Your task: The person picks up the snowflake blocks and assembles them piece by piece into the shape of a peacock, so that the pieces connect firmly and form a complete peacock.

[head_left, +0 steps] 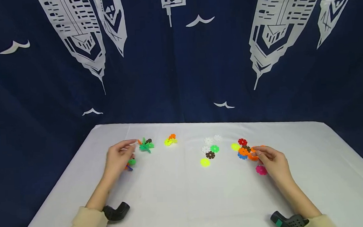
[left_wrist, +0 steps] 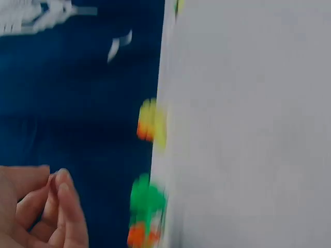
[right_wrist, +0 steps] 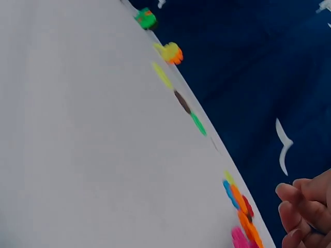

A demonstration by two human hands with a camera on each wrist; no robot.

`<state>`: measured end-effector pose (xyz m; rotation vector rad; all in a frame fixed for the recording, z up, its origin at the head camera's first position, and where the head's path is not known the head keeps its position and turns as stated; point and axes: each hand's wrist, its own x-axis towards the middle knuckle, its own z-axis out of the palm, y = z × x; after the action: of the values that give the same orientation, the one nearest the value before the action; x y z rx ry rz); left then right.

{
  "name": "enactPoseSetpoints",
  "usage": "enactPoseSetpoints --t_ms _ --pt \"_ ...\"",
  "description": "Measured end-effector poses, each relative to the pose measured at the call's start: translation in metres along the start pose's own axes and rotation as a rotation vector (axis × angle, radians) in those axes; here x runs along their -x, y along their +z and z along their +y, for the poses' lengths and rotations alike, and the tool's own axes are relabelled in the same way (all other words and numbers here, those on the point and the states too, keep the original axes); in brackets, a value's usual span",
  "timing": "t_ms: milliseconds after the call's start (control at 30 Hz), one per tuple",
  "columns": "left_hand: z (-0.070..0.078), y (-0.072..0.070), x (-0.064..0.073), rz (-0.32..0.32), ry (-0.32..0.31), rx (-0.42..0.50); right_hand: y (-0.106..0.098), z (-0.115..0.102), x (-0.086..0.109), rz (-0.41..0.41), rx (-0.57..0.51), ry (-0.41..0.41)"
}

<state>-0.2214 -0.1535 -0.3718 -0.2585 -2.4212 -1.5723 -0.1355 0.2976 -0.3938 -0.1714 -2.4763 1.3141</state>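
Note:
My left hand (head_left: pixel 119 159) hovers at the table's left side, fingers loosely bent; in the left wrist view its thumb and fingertips come close together with no piece visible between them. Near it are a joined cluster of green notched plastic discs (head_left: pixel 145 146) and a partly hidden cluster with a green disc (head_left: pixel 132 162). My right hand (head_left: pixel 274 163) is over the right side, fingers loosely bent and no piece visible in them in the right wrist view. Beside its fingertips lie orange discs (head_left: pixel 243 151), a red disc (head_left: pixel 242 142), a blue disc (head_left: pixel 242 156) and a pink disc (head_left: pixel 261 170).
A joined yellow and orange cluster (head_left: pixel 170 141) sits at the back, left of centre. Loose discs lie mid-table: a green one (head_left: pixel 214 148), a brown one (head_left: pixel 210 155), a yellow one (head_left: pixel 205 162) and white ones (head_left: pixel 205 149). Behind the white-covered table (head_left: pixel 187 197) hangs a dark blue curtain (head_left: pixel 178 75).

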Motion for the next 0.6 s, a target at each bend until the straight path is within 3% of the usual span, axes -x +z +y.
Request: enactPoseSetpoints --t_ms 67,167,267,333,433,533,600 --pt "0.007 0.024 -0.001 -0.141 -0.035 0.154 -0.005 0.003 -0.003 0.030 0.063 0.024" --pt "0.014 0.068 -0.005 -0.347 -0.069 0.215 -0.009 0.008 -0.007 0.045 0.136 0.039" --pt "0.017 0.111 -0.010 -0.492 -0.059 0.212 -0.004 0.013 -0.014 -0.009 0.154 0.040" --pt "0.020 0.136 -0.015 -0.535 -0.056 0.193 0.002 0.014 -0.020 -0.067 0.173 0.027" --pt "0.022 0.167 -0.025 -0.527 -0.056 0.166 0.012 0.012 -0.030 -0.160 0.282 0.015" --pt "0.024 0.189 -0.035 -0.502 -0.048 0.105 0.021 0.009 -0.038 -0.222 0.426 0.016" --pt "0.027 0.199 -0.040 -0.508 -0.016 0.009 0.026 0.008 -0.041 -0.237 0.485 0.013"
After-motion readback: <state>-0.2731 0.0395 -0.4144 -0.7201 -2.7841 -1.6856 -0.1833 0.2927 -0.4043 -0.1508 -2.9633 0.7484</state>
